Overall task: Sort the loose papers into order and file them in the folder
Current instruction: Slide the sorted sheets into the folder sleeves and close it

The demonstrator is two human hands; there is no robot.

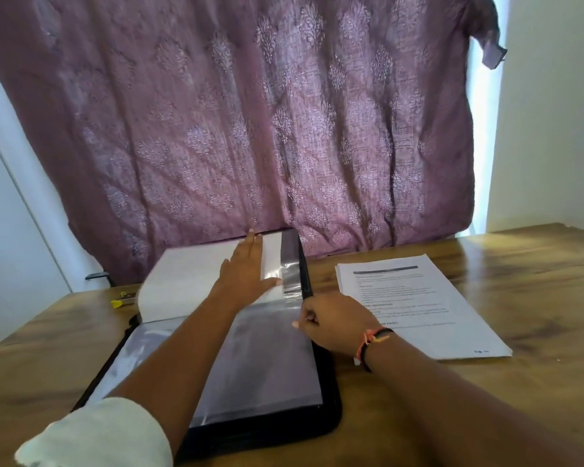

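A black zip folder (327,419) lies open on the wooden table, its clear plastic sleeves (260,358) showing. A bundle of sleeves holding white paper (186,274) stands raised at the far side. My left hand (246,264) lies flat, fingers spread, against that raised bundle. My right hand (331,321) pinches the right edge of a plastic sleeve near the folder's spine. A stack of loose printed papers (425,308) rests on the table just right of the folder, partly under my right wrist.
A purple patterned curtain (250,123) hangs right behind the table. Small yellow objects (122,299) lie at the table's far left edge. The wooden tabletop (536,298) extends to the right of the papers.
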